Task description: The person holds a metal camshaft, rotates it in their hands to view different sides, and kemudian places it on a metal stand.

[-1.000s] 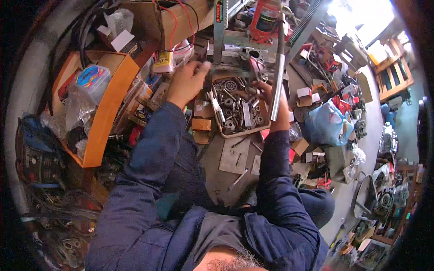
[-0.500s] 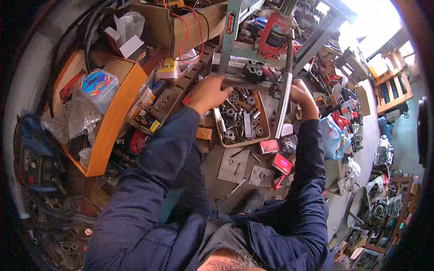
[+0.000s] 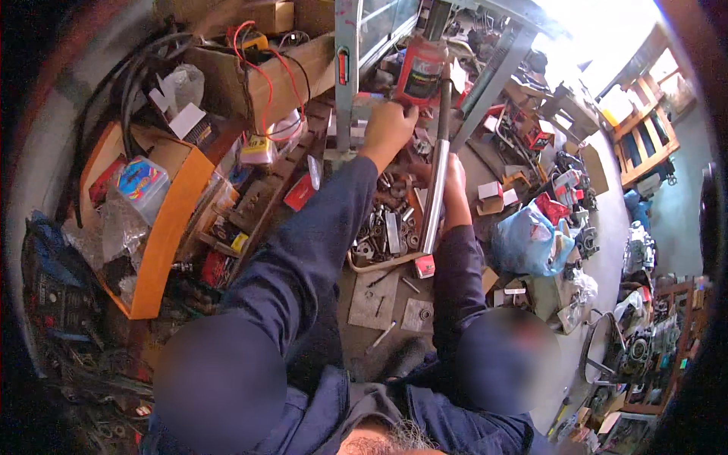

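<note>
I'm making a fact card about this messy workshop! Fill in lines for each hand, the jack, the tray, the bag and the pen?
Left hand: just below the red jack; touching or not is unclear
Right hand: partly behind the silver bar; its grip is hidden
Jack: red jack, upright
Tray: full of loose metal parts
Bag: blue plastic bag, right of the right forearm
Pen: white pen, on the floor
</note>
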Available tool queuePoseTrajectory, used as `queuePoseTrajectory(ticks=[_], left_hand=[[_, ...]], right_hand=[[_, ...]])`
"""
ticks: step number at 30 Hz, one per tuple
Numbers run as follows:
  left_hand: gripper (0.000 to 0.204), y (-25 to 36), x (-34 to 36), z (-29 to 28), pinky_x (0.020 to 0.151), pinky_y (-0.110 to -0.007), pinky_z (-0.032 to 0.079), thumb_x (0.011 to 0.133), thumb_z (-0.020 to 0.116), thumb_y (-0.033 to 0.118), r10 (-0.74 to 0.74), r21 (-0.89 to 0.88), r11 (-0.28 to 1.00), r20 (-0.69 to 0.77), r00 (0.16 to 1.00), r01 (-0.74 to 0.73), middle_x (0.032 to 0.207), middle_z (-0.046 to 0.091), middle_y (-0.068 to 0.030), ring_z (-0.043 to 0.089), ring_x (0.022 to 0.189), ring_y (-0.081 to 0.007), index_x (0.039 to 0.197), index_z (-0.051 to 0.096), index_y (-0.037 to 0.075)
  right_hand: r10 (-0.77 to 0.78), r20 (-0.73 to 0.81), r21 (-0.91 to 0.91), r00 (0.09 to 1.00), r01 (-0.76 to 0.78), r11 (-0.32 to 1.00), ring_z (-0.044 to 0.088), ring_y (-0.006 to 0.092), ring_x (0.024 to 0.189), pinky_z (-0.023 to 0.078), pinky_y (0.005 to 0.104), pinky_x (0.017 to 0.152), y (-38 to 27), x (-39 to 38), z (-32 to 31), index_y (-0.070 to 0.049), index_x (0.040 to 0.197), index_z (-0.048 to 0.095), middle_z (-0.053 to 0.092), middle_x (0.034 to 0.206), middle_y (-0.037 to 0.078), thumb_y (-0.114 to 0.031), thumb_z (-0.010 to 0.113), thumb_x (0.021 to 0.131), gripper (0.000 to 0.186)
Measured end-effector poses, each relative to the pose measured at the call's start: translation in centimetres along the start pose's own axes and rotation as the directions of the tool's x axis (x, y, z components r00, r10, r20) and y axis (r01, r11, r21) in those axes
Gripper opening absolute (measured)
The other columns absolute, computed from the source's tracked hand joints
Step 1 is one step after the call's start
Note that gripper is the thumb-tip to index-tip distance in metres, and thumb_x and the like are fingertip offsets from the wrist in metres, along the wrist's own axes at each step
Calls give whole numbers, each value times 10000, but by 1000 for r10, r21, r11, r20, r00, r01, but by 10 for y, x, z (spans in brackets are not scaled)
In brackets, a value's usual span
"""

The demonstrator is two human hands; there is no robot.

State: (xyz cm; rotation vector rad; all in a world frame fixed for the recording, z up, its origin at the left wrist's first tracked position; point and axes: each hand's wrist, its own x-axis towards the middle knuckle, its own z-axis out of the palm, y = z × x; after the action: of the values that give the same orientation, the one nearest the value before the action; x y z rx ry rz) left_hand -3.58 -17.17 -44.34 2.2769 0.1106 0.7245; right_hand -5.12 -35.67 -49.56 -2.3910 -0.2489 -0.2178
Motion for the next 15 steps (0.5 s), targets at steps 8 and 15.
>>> queuePoseTrajectory(ticks=[8,15], left_hand=[[339,-4,4,22,554,-380,517,940,572,304,-344,-611,629,335,877,480,750,700,-136,673,609,-275,864,704,2],[271,1,17,-11,414,-228,298,990,550,276,-280,-592,339,679,679,731,686,550,11,419,493,-61,921,646,32]], right_hand=[[167,127,38,978,-173,984,684,432,931,527,504,814,4,10,17,-9,994,735,700,948,274,-555,784,674,634],[95,217,602,972,-210,770,568,100,590,462,316,514,31,34,28,68,785,718,671,702,63,-243,825,739,332]])
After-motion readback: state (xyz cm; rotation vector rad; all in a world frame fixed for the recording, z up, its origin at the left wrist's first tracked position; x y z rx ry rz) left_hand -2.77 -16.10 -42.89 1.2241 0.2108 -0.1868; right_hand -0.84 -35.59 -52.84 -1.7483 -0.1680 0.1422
